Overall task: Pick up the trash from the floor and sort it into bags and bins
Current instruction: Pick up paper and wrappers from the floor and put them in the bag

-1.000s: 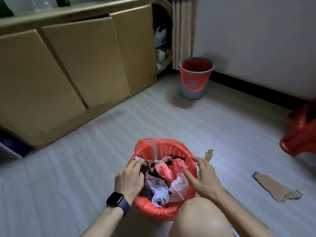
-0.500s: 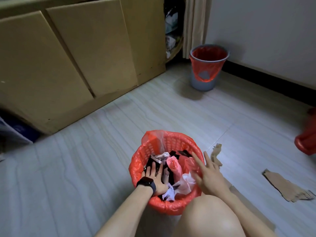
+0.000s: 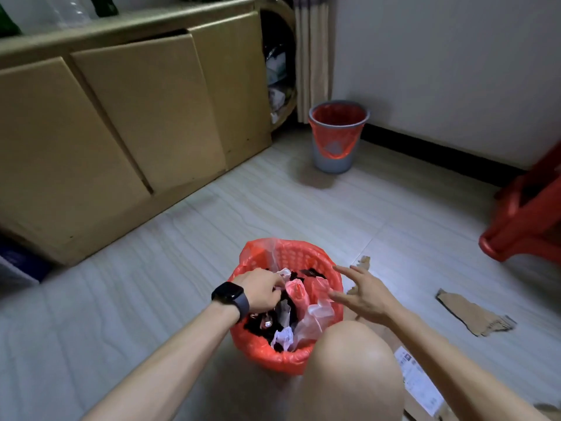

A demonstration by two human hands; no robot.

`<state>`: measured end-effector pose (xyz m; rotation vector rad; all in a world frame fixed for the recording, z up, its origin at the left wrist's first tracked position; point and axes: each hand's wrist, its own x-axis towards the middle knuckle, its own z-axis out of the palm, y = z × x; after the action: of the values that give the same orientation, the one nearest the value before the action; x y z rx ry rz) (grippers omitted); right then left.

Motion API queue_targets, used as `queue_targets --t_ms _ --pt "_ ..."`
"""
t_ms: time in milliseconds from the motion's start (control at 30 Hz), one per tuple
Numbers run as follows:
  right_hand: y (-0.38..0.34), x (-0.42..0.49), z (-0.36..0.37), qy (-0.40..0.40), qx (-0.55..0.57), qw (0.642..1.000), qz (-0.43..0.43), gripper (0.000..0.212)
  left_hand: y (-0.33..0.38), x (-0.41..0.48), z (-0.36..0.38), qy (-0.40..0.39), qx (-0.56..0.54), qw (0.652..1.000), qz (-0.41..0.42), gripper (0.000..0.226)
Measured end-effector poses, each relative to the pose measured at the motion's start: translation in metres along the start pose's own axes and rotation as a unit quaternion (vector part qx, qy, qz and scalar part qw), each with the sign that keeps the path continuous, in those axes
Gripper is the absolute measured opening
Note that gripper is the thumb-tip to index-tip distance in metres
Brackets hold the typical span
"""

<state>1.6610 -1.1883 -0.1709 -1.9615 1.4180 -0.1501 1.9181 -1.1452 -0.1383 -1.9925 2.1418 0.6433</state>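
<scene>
A red-bagged bin [image 3: 258,347] full of wrappers and crumpled paper stands on the floor right in front of my knee. My left hand [image 3: 261,288], a dark watch on its wrist, is over the bin's left side with its fingers curled into the trash; whether it grips a piece is unclear. My right hand [image 3: 362,294] hovers by the bin's right rim, fingers spread and holding nothing. A torn cardboard strip [image 3: 472,316] lies on the floor to the right, and a small cardboard scrap [image 3: 364,262] lies just behind my right hand.
A grey bin with a red liner [image 3: 337,136] stands by the far wall. Beige cabinets [image 3: 121,123] run along the left. A red plastic stool [image 3: 528,220] is at the right edge. A flat box with a printed label [image 3: 417,381] lies under my right forearm.
My left hand lifted from pressing flat on the trash and curled its fingers near the bin's left rim. My right hand pulled back off the rim with fingers spread.
</scene>
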Motion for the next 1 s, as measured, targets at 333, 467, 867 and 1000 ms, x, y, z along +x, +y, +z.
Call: queue_targets --t_ms 333,467,867,1000 --pt "0.061 -0.203 -0.143 0.217 0.002 0.971 0.102 0.035 0.221 0.021 -0.083 0.061 -0.002 0.962 0.266 0.032" --pt "0.105 -0.332 -0.179 0.316 -0.006 0.929 0.193 0.034 0.341 0.002 -0.071 0.023 0.03 0.924 0.381 0.031" --pt "0.195 -0.606 -0.087 0.568 0.163 0.693 0.413 0.023 0.59 -0.1 0.039 -0.123 0.116 0.798 0.579 0.034" --pt "0.228 -0.625 -0.055 0.556 0.176 0.664 0.468 0.023 0.633 -0.106 0.09 -0.142 0.141 0.778 0.596 0.036"
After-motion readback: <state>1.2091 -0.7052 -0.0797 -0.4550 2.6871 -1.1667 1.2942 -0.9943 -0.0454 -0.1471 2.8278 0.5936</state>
